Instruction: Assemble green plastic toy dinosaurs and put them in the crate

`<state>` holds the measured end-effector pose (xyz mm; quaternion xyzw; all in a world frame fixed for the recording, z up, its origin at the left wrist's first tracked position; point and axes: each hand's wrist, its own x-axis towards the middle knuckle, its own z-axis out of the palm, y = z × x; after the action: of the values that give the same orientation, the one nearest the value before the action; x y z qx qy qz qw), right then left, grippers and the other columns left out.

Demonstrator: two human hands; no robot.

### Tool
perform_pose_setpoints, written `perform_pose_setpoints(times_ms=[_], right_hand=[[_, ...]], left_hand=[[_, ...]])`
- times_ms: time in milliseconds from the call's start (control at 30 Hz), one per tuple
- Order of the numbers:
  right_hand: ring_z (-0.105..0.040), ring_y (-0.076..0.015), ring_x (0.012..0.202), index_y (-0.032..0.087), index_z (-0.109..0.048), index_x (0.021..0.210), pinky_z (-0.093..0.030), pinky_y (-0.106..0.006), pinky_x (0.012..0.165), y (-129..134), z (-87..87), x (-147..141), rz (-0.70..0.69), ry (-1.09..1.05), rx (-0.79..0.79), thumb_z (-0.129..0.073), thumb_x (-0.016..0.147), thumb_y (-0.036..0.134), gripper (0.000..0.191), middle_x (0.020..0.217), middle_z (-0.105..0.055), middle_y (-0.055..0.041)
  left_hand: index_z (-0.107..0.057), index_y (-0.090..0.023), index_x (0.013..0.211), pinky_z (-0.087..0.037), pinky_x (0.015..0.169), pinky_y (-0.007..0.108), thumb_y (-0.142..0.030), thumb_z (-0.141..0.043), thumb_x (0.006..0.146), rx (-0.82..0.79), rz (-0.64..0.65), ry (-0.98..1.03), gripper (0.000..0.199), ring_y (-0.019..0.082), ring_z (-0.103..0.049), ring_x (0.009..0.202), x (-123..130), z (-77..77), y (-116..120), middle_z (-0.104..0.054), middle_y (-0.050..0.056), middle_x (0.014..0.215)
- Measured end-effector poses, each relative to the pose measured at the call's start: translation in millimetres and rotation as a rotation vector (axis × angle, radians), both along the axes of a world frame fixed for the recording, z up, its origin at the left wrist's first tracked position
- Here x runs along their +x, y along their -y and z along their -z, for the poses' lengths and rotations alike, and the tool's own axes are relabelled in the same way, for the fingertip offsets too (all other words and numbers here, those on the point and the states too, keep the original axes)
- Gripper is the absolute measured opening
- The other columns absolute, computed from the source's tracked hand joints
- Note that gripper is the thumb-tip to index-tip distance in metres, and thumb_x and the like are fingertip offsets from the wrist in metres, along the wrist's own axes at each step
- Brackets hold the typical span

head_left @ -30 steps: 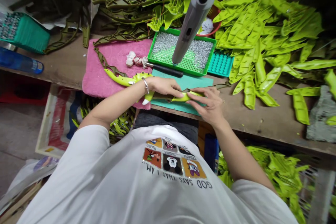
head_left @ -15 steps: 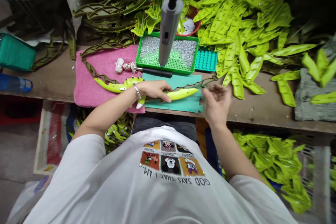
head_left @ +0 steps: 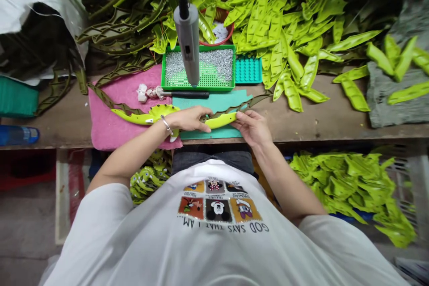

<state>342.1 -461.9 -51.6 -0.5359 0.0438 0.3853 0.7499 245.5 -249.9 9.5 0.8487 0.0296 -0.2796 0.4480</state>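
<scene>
Across the work area lies a long curved toy part (head_left: 130, 116) made of lime-green shells and a dark olive ribbed frame, with a spiky crest near its middle. My left hand (head_left: 189, 118) is closed over the middle of it, thumb toward me. With my right hand (head_left: 255, 128) I pinch the right end of its smooth green shell (head_left: 219, 120) between thumb and fingers. Under the part are a pink cloth (head_left: 100, 127) and a teal mat (head_left: 223, 99). A grey electric screwdriver (head_left: 189, 49) hangs upright just beyond my hands, clear of the part.
A green tray (head_left: 198, 88) of small metal screws stands behind the mat, beside a teal ridged tray (head_left: 248, 70). A black-handled tool (head_left: 190, 94) lies before it. Lime-green shells (head_left: 268, 22) heap up at the back right, olive frames (head_left: 124, 31) at the back left.
My right hand has moved left and closed on the end of the green shell. My left hand stays on the part's middle. The whole view has shifted slightly.
</scene>
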Motion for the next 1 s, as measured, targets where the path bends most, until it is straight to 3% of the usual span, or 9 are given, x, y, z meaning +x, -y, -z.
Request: perform_pose_setpoints(times_ms=[133, 267, 333, 433, 567, 633, 733, 867, 1000], right_hand=[[-0.069, -0.0166, 0.066, 0.021, -0.052, 0.067, -0.065, -0.039, 0.071, -1, 5.2, -4, 0.010, 0.011, -0.021, -0.096, 0.048, 0.043, 0.052, 0.067, -0.068, 0.0037], [-0.070, -0.0169, 0.072, 0.021, -0.056, 0.078, -0.063, -0.036, 0.073, 3, 7.9, -7, 0.021, 0.095, -0.088, -0.090, 0.055, 0.055, 0.054, 0.076, -0.068, 0.0001], [-0.070, -0.0192, 0.080, 0.023, -0.058, 0.094, -0.062, -0.039, 0.076, 9, 5.9, -10, 0.088, 0.376, -0.187, -0.084, 0.064, 0.058, 0.053, 0.087, -0.068, -0.0027], [-0.065, -0.0275, 0.109, 0.026, -0.056, 0.120, -0.056, -0.050, 0.094, 12, -3.4, -17, 0.116, 1.087, -0.333, -0.081, 0.074, 0.048, 0.056, 0.113, -0.067, -0.0104], [-0.063, -0.0266, 0.118, 0.029, -0.062, 0.122, -0.050, -0.049, 0.105, -10, -17.9, -27, -0.228, 1.645, -0.239, -0.068, 0.089, 0.032, 0.034, 0.118, -0.070, -0.0083], [-0.067, -0.0228, 0.104, 0.029, -0.067, 0.115, -0.054, -0.043, 0.096, -26, -22.0, -28, -0.287, 1.720, -0.210, -0.061, 0.094, 0.029, 0.022, 0.106, -0.074, -0.0061], [-0.067, -0.0208, 0.091, 0.026, -0.071, 0.107, -0.056, -0.039, 0.084, -44, -25.1, -25, -0.209, 1.772, -0.137, -0.055, 0.096, 0.025, 0.019, 0.093, -0.074, -0.0062], [-0.066, -0.0231, 0.101, 0.021, -0.066, 0.117, -0.056, -0.040, 0.087, -48, -26.4, -19, -0.231, 1.744, -0.062, -0.054, 0.097, 0.027, 0.025, 0.106, -0.072, -0.0110], [-0.065, -0.0245, 0.105, 0.019, -0.061, 0.124, -0.054, -0.042, 0.090, -34, -20.9, -18, -0.410, 1.718, -0.030, -0.055, 0.094, 0.029, 0.031, 0.114, -0.070, -0.0124]], left_hand=[[-0.061, -0.016, 0.115, -0.037, 0.069, 0.025, -0.042, -0.067, 0.081, 0.137, 0.028, 0.066, 0.044, 0.019, -0.056, 0.080, -10, -4.2, 7, -0.063, 0.003, 0.092], [-0.052, -0.015, 0.123, -0.044, 0.078, 0.030, -0.023, -0.068, 0.080, 0.442, -0.011, 0.271, 0.047, 0.025, -0.062, 0.097, -34, -9.9, 20, -0.063, 0.012, 0.114], [-0.052, -0.014, 0.122, -0.046, 0.079, 0.032, -0.015, -0.062, 0.082, 0.546, -0.022, 0.337, 0.041, 0.026, -0.063, 0.098, -44, -14.5, 24, -0.064, 0.013, 0.113], [-0.044, -0.012, 0.137, -0.047, 0.084, 0.035, -0.014, -0.056, 0.085, 0.634, -0.028, 0.386, 0.054, 0.027, -0.065, 0.097, -49, -25.4, 26, -0.068, 0.014, 0.109], [-0.014, -0.008, 0.158, -0.047, 0.089, 0.038, -0.013, -0.054, 0.081, 0.664, -0.061, 0.430, 0.086, 0.028, -0.067, 0.095, -42, -42.7, 32, -0.071, 0.013, 0.104], [-0.008, -0.005, 0.159, -0.047, 0.090, 0.040, -0.010, -0.051, 0.079, 0.696, -0.068, 0.444, 0.091, 0.029, -0.067, 0.097, -41, -47.6, 35, -0.071, 0.015, 0.104], [-0.003, -0.006, 0.160, -0.048, 0.088, 0.038, -0.006, -0.043, 0.081, 0.767, -0.037, 0.503, 0.088, 0.028, -0.066, 0.101, -42, -44.6, 36, -0.068, 0.016, 0.110], [-0.005, -0.009, 0.161, -0.050, 0.087, 0.037, -0.007, -0.032, 0.090, 0.797, -0.025, 0.573, 0.076, 0.026, -0.064, 0.102, -48, -26.3, 27, -0.066, 0.016, 0.114], [-0.013, -0.005, 0.159, -0.046, 0.096, 0.045, -0.020, -0.044, 0.092, 0.801, -0.028, 0.562, 0.075, 0.033, -0.058, 0.116, -68, -12.0, 27, -0.058, 0.023, 0.134]])
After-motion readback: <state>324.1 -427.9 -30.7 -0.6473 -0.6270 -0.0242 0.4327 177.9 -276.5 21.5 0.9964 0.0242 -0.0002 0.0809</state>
